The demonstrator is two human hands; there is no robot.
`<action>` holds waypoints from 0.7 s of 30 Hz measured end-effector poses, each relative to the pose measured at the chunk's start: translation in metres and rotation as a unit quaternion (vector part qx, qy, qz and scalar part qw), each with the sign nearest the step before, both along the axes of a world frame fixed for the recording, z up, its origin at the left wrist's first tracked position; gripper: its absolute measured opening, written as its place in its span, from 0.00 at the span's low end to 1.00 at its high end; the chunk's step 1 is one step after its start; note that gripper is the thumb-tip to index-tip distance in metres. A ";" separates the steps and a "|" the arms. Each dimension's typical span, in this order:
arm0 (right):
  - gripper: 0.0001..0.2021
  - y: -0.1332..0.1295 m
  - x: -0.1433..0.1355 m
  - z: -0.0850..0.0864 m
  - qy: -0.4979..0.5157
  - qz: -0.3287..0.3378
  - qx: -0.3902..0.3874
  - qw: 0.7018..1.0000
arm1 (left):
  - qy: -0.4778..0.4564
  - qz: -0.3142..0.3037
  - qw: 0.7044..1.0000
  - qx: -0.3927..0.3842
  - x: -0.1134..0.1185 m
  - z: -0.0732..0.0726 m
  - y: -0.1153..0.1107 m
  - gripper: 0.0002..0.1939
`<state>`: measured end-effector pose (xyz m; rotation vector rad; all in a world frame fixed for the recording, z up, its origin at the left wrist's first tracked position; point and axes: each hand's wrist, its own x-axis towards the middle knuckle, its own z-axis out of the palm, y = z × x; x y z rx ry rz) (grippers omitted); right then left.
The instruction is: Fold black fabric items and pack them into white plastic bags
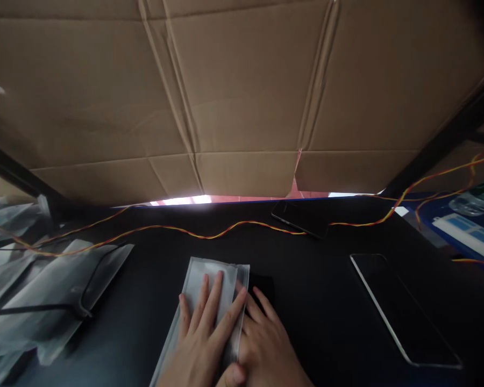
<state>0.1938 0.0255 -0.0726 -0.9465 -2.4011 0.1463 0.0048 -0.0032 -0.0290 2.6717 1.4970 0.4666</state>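
A frosted translucent plastic bag [191, 279] lies on the black table at the bottom middle. My left hand [205, 328] rests flat on it, with the fingers spread. My right hand [266, 338] is beside it at the bag's right edge, fingers stretched out. One of its fingertips seems to lie beneath or inside the clear edge; which of the two I cannot tell. A small black piece [265, 282], perhaps cloth, shows just past the right fingertips, mostly covered by the hand. The bag's near end is hidden by my left hand and the frame edge.
Several similar plastic bags [56, 290] lie at the left with a black cord [36, 310] across them. A phone [405, 312] is at the right, another dark phone [300, 217] farther back. A red-yellow twisted wire [210, 235] crosses the table [318, 301]. Cardboard [246, 97] hangs behind.
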 end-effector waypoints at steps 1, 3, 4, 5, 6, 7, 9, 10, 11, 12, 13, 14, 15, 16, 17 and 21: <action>0.22 -0.001 -0.005 -0.003 0.004 -0.026 -0.001 1.000 | 0.000 -0.005 1.000 0.004 -0.001 0.002 0.000 0.40; 0.23 0.000 -0.010 0.001 0.000 -0.028 -0.047 0.999 | -0.006 -0.010 1.000 0.006 -0.007 0.005 0.000 0.37; 0.22 0.002 -0.008 0.007 -0.008 -0.002 -0.085 0.996 | -0.010 -0.008 1.000 0.006 -0.013 0.007 0.000 0.35; 0.20 0.004 -0.005 0.015 -0.016 0.034 -0.121 0.992 | -0.012 -0.005 1.000 0.005 -0.019 0.008 0.001 0.34; 0.17 0.006 0.000 0.023 -0.025 0.070 -0.153 0.985 | -0.013 -0.003 1.000 0.005 -0.025 0.008 0.002 0.33; 0.15 0.008 0.006 0.030 -0.031 0.100 -0.175 0.979 | -0.009 0.000 1.000 0.005 -0.030 0.009 0.003 0.32; 0.13 0.010 0.017 0.038 -0.037 0.144 -0.173 0.974 | 0.004 -0.004 1.000 0.014 -0.037 0.008 0.006 0.32; 0.13 0.010 0.021 0.038 -0.037 0.161 -0.158 0.973 | 0.010 -0.011 1.000 0.019 -0.038 0.008 0.008 0.33; 0.14 0.010 0.023 0.036 -0.034 0.175 -0.142 0.974 | 0.012 -0.021 0.999 0.023 -0.037 0.008 0.010 0.33; 0.15 0.008 0.022 0.032 -0.027 0.184 -0.128 0.974 | 0.013 -0.034 0.999 0.025 -0.035 0.009 0.012 0.34; 0.16 0.006 0.019 0.026 -0.015 0.180 -0.115 0.977 | 0.010 -0.048 0.998 0.026 -0.032 0.010 0.013 0.36; 0.16 0.003 0.014 0.021 0.000 0.164 -0.103 0.981 | 0.006 -0.060 0.998 0.028 -0.029 0.012 0.014 0.37; 0.17 0.001 0.008 0.016 0.019 0.138 -0.090 0.986 | 0.003 -0.068 0.997 0.027 -0.026 0.014 0.015 0.38; 0.19 0.000 0.000 0.012 0.040 0.107 -0.071 0.991 | 0.002 -0.074 0.997 0.027 -0.023 0.017 0.016 0.39; 0.21 -0.001 -0.009 0.010 0.060 0.075 -0.054 0.994 | 0.003 -0.080 0.996 0.028 -0.021 0.019 0.016 0.40; 0.26 0.003 -0.032 0.022 0.095 0.013 -0.068 0.993 | 0.007 -0.079 0.996 0.034 -0.019 0.022 0.017 0.44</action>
